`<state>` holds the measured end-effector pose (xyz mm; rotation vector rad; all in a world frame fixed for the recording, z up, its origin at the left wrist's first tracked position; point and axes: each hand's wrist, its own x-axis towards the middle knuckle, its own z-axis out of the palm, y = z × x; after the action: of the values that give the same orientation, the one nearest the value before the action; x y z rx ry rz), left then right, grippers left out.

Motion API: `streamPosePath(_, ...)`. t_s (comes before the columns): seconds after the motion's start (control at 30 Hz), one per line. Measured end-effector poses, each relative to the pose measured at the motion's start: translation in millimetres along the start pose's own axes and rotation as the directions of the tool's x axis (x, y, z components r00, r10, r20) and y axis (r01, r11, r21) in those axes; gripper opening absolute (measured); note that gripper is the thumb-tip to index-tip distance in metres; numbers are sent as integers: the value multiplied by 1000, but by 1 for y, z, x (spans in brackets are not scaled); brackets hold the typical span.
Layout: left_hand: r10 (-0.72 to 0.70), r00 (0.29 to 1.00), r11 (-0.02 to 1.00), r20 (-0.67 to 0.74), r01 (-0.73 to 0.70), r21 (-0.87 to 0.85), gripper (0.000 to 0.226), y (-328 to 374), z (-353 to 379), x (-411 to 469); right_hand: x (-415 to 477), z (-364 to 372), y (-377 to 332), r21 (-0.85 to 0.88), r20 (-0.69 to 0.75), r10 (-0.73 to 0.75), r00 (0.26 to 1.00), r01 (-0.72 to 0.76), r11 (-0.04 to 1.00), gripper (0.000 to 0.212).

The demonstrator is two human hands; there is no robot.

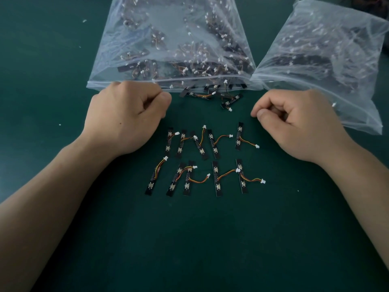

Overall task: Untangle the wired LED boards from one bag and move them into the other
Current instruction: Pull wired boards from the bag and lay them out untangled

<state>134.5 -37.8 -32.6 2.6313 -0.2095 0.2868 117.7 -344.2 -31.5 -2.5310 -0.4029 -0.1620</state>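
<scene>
Two clear plastic bags lie on the green table: a large one (168, 39) at the centre back and a second (328, 55) at the right, both full of tangled black LED boards with wires. Several boards (212, 95) spill from the centre bag's mouth. Several separated boards (207, 161) lie in two neat rows between my hands. My left hand (128, 116) rests as a fist by the centre bag's front edge, holding nothing that shows. My right hand (294, 123) rests with fingers curled, thumb against forefinger, by the right bag's mouth.
The dark green table (200, 239) stretches toward me below the rows. A few white specks (60, 124) lie on the left side. The right bag reaches the frame's right edge.
</scene>
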Motion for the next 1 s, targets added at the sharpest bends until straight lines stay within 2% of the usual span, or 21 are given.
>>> streamPosePath(0.4, 38, 999, 999, -5, -38, 5, 47, 0, -2, 1, 0, 1, 0, 17, -1, -5, 1000, 5, 1000, 17)
streamPosePath(0.6, 65, 997, 997, 31, -66, 36, 42, 2, -3, 0, -1, 0, 1, 20, 10, -17, 1000, 17, 1000, 11)
streamPosePath(0.7, 116, 972, 992, 203, -104, -68, 20, -3, -16, 2, -3, -4, 0, 30, 78, -56, 995, 54, 998, 8)
streamPosePath(0.8, 278, 875, 958, 397, -226, -174, 19, -14, -34, 1, -4, -8, -3, 68, 183, -97, 978, 85, 994, 3)
streamPosePath(0.9, 314, 829, 945, 463, -229, -232, 25, -20, -39, -2, -4, -15, -4, 91, 268, -124, 955, 103, 991, 14)
streamPosePath(1.0, 336, 803, 942, 492, -283, -181, 28, -20, -38, -4, -5, -18, -5, 82, 301, -137, 944, 118, 990, 22)
